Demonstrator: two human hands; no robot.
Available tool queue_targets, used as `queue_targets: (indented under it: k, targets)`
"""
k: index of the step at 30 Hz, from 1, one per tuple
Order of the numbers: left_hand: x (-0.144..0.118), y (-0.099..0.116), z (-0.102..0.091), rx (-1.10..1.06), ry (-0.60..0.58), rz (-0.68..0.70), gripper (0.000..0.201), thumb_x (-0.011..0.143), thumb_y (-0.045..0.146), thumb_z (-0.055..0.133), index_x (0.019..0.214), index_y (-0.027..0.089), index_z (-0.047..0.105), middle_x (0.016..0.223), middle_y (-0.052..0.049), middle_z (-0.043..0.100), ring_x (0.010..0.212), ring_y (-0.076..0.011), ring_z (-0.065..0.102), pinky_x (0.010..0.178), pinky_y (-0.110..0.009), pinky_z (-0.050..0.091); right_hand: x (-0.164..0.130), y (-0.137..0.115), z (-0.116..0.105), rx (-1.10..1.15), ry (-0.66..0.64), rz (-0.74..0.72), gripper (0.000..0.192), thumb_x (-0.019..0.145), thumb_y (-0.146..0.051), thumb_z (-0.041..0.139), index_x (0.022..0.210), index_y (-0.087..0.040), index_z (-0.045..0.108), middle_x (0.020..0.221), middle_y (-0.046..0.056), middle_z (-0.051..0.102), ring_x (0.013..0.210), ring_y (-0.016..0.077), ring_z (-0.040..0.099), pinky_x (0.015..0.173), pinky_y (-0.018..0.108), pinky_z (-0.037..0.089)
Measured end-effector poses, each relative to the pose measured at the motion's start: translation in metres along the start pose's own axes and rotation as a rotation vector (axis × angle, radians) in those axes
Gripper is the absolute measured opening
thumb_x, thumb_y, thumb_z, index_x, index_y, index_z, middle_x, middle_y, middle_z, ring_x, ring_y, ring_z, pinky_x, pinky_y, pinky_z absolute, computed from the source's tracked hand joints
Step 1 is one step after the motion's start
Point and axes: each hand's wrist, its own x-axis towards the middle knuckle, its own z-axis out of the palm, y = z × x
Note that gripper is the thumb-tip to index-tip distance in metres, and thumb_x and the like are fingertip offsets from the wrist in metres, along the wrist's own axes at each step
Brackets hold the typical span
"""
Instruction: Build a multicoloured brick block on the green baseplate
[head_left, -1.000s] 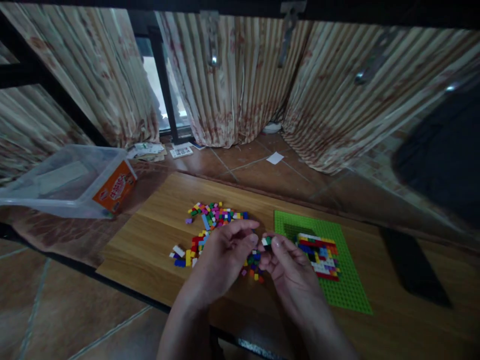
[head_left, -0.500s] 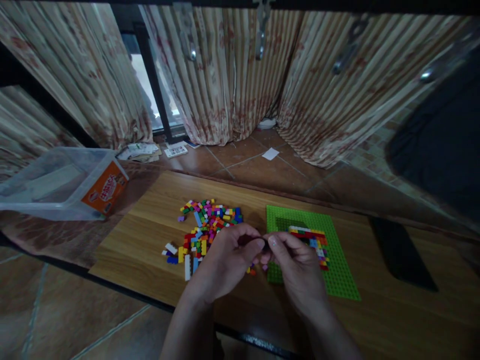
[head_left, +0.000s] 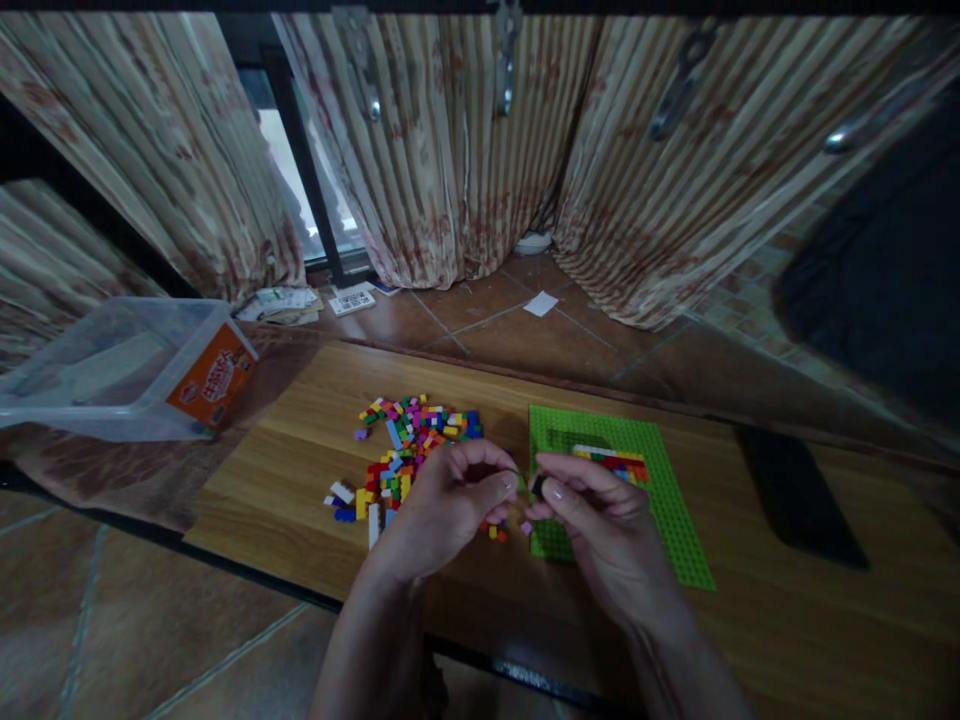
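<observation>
My right hand (head_left: 611, 515) pinches a small black brick (head_left: 538, 485) between thumb and fingers. Close beside it, my left hand (head_left: 457, 500) has its thumb and index finger pressed together; whatever they hold, if anything, is too small to make out. Both hands are raised over the table, between a pile of loose coloured bricks (head_left: 394, 465) and a green studded baseplate (head_left: 679, 520). On the baseplate stands a low structure of coloured bricks (head_left: 622, 462), partly hidden behind my right hand. A few orange and yellow bricks (head_left: 495, 532) lie below my left fingers.
The wooden tabletop (head_left: 270, 480) carries a flat black object (head_left: 799, 495) at right. A clear plastic bin (head_left: 135, 410) with an orange label stands at far left. Beyond the table are papers (head_left: 277, 303), a white card (head_left: 540, 304) and striped curtains (head_left: 450, 150).
My fingertips have come slightly apart, and the black brick now shows in my right hand. My right hand has turned a little and covers more of the brick structure.
</observation>
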Motion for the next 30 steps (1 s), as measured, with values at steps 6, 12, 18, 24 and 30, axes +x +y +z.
queue_targets:
  k: [6, 12, 18, 24, 30]
  targets:
    - [0.009, -0.008, -0.021, 0.578, 0.466, 0.139, 0.009, 0.071, 0.022, 0.065, 0.065, 0.022, 0.072, 0.053, 0.0, 0.058, 0.05, -0.014, 0.048, 0.051, -0.023, 0.03, 0.007, -0.02, -0.037, -0.357, 0.248, -0.083, 0.028, 0.077, -0.039, 0.073, 0.101, -0.025, 0.073, 0.091, 0.004, 0.075, 0.078, 0.0192, 0.072, 0.07, 0.033, 0.059]
    - [0.008, -0.014, -0.027, 0.927, 0.552, 0.051, 0.01, 0.072, 0.026, 0.065, 0.071, 0.027, 0.075, 0.063, -0.004, 0.067, 0.058, -0.0215, 0.057, 0.059, -0.029, 0.034, 0.01, -0.025, -0.07, -0.758, 0.332, -0.16, 0.025, 0.078, -0.039, 0.069, 0.095, -0.021, 0.072, 0.09, 0.005, 0.074, 0.076, 0.0202, 0.07, 0.069, 0.034, 0.057]
    - [0.009, -0.022, -0.029, 1.065, 0.578, 0.102, 0.011, 0.071, 0.027, 0.066, 0.075, 0.028, 0.076, 0.068, -0.005, 0.071, 0.065, -0.0251, 0.062, 0.061, -0.031, 0.037, 0.012, -0.017, -0.085, -0.946, 0.274, -0.236, 0.022, 0.081, -0.038, 0.064, 0.092, -0.021, 0.073, 0.091, 0.006, 0.072, 0.079, 0.021, 0.066, 0.074, 0.037, 0.052]
    - [0.01, -0.012, -0.022, 1.174, 0.5, -0.072, 0.024, 0.081, 0.032, 0.055, 0.093, 0.026, 0.075, 0.088, -0.007, 0.075, 0.087, -0.0291, 0.067, 0.075, -0.035, 0.046, 0.017, -0.008, -0.088, -1.004, 0.251, -0.381, 0.014, 0.077, -0.036, 0.066, 0.082, -0.026, 0.075, 0.108, 0.007, 0.064, 0.105, 0.0251, 0.057, 0.093, 0.044, 0.044]
    - [0.012, -0.005, -0.018, 1.143, 0.446, -0.113, 0.029, 0.086, 0.036, 0.05, 0.098, 0.024, 0.074, 0.094, -0.007, 0.075, 0.089, -0.0285, 0.068, 0.077, -0.036, 0.048, 0.02, 0.0, -0.092, -1.011, 0.278, -0.331, 0.01, 0.073, -0.033, 0.069, 0.078, -0.028, 0.076, 0.123, 0.006, 0.06, 0.12, 0.0286, 0.048, 0.099, 0.049, 0.039]
